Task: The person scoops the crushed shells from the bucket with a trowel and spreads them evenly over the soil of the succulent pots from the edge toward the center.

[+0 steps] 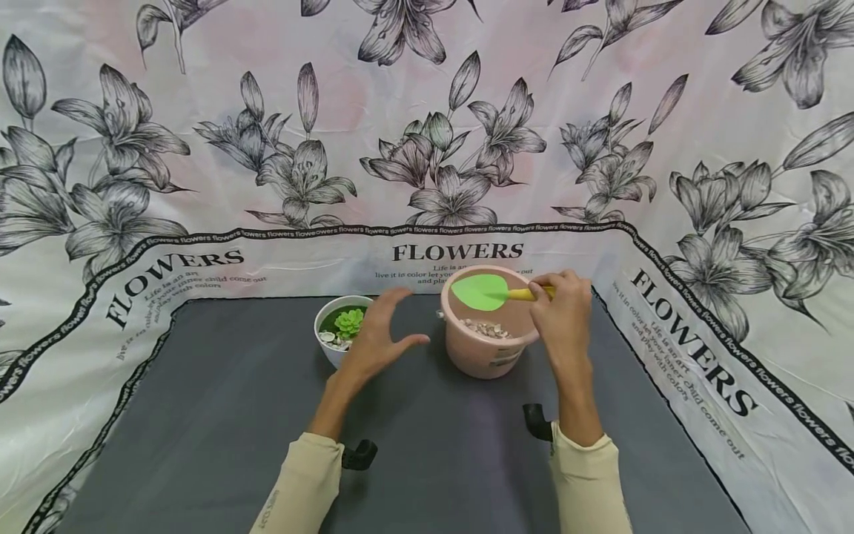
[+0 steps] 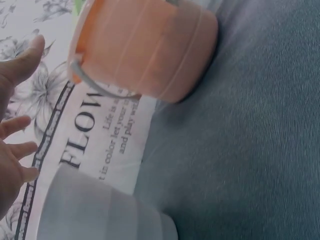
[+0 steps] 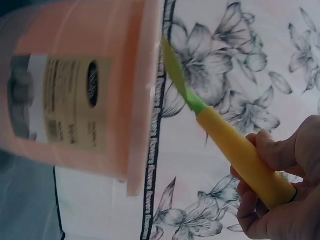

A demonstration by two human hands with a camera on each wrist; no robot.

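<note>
Scooping step: right hand [image 1: 563, 308] gripping the trowel [image 1: 482, 291] over the bucket [image 1: 490, 348]. Left hand [image 1: 376, 334] open, hovering beside the pot [image 1: 327, 326]. Next, probably: dip blade into pebbles [image 1: 485, 328].

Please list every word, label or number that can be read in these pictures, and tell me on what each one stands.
"FLOWERS": large black print on the floral backdrop cloth, at back, left and right.
"flowers flowers": repeated along the cloth's black border band.
"Life is an art / live it in color let your inner child come out": small print under each "FLOWERS", partly hidden at the back.
Label on the pink bucket: too blurred to read.
</note>
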